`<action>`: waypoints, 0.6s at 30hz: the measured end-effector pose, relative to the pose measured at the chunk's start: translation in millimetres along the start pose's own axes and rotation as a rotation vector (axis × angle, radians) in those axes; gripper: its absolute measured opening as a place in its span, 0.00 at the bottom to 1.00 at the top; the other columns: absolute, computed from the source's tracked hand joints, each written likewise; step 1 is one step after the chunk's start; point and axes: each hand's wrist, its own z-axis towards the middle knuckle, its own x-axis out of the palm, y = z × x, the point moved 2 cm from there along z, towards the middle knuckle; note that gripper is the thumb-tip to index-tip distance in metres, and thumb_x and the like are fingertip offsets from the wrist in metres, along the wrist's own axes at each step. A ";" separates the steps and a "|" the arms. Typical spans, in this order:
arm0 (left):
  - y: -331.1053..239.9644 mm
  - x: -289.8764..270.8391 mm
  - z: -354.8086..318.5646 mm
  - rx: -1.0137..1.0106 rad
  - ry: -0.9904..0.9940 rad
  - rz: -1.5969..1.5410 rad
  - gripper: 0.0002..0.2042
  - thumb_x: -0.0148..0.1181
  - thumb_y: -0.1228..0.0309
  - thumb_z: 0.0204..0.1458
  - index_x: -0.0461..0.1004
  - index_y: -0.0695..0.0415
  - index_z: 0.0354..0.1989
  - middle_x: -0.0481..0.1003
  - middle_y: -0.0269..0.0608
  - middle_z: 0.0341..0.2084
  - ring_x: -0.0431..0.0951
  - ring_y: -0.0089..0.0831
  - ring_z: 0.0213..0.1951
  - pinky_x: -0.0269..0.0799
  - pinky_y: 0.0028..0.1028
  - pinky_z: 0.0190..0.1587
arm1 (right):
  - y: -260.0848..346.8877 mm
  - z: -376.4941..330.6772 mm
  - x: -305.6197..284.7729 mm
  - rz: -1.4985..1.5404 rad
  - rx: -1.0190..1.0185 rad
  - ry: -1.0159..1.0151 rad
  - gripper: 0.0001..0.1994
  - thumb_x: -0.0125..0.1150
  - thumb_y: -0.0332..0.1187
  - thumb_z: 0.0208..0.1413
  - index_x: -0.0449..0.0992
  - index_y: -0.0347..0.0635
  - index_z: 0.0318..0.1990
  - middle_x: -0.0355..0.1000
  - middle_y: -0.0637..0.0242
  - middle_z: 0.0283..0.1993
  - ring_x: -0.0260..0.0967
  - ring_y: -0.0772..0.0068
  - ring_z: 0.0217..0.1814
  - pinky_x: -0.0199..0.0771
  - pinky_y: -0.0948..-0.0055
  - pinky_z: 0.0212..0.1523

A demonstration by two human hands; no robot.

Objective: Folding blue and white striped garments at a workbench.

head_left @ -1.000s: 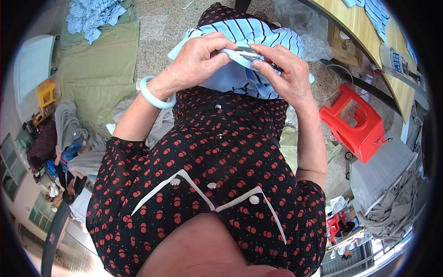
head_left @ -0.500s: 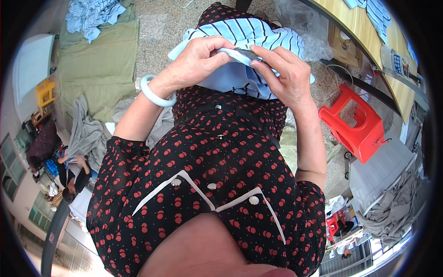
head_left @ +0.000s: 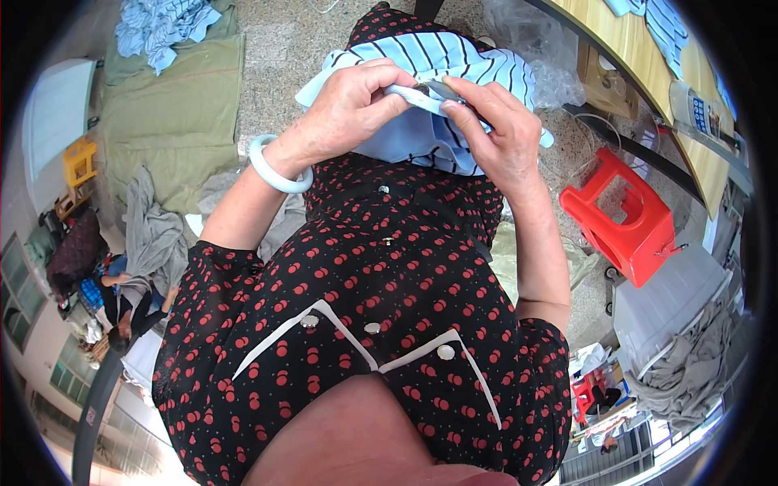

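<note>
Hands: two | left hand (head_left: 344,109) pinching striped garment (head_left: 454,65) edge, fingers closed | right hand (head_left: 494,130) gripping same edge | garment lying on lap | one red stool (head_left: 624,223) standing near right

Red plastic stool (head_left: 626,223), green floor mat (head_left: 174,105), grey cloth heap (head_left: 150,235), wooden table (head_left: 640,57)

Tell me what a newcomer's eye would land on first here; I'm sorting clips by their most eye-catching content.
At top centre, the left hand and right hand pinch a fold of light blue cloth with dark stripes over the lap. A pale round bangle circles the left wrist. To the right, a bright red plastic stool stands on the speckled floor.
</note>
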 end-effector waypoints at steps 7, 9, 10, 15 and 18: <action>3.7 0.8 -0.5 0.056 -0.042 -0.012 0.06 0.50 0.77 0.48 0.69 0.64 0.34 0.65 0.32 0.25 0.65 0.18 0.27 0.61 0.18 0.28 | 1.1 0.4 -2.6 0.078 0.052 0.007 0.12 0.60 0.27 0.44 0.74 0.41 0.39 0.68 0.66 0.23 0.64 0.76 0.24 0.63 0.80 0.25; 3.4 0.9 -0.9 0.092 -0.064 0.076 0.07 0.50 0.79 0.45 0.70 0.64 0.34 0.67 0.35 0.26 0.66 0.21 0.26 0.62 0.19 0.27 | 2.1 -0.1 -1.1 0.089 0.074 0.084 0.12 0.59 0.27 0.44 0.74 0.40 0.39 0.69 0.65 0.26 0.65 0.77 0.26 0.64 0.82 0.28; 4.6 1.6 -1.0 0.092 -0.063 0.076 0.07 0.50 0.79 0.45 0.70 0.64 0.34 0.67 0.35 0.26 0.66 0.21 0.26 0.62 0.19 0.27 | 0.5 -0.3 -0.5 0.089 0.074 0.084 0.12 0.59 0.27 0.44 0.74 0.40 0.39 0.69 0.65 0.26 0.65 0.77 0.26 0.64 0.82 0.28; 19.9 -0.7 -10.9 0.405 -0.487 0.380 0.13 0.50 0.84 0.37 0.72 0.59 0.32 0.69 0.40 0.28 0.71 0.34 0.29 0.68 0.27 0.32 | -24.8 -9.1 -8.5 0.400 0.408 -0.214 0.15 0.59 0.28 0.46 0.71 0.38 0.44 0.69 0.71 0.36 0.63 0.85 0.35 0.62 0.85 0.38; 45.2 -3.4 -25.8 0.333 -0.519 0.383 0.15 0.50 0.85 0.36 0.71 0.58 0.35 0.70 0.41 0.31 0.72 0.35 0.32 0.69 0.28 0.35 | -44.3 -22.0 -13.2 0.374 0.500 -0.216 0.16 0.61 0.29 0.46 0.70 0.38 0.44 0.67 0.73 0.37 0.62 0.86 0.36 0.61 0.86 0.38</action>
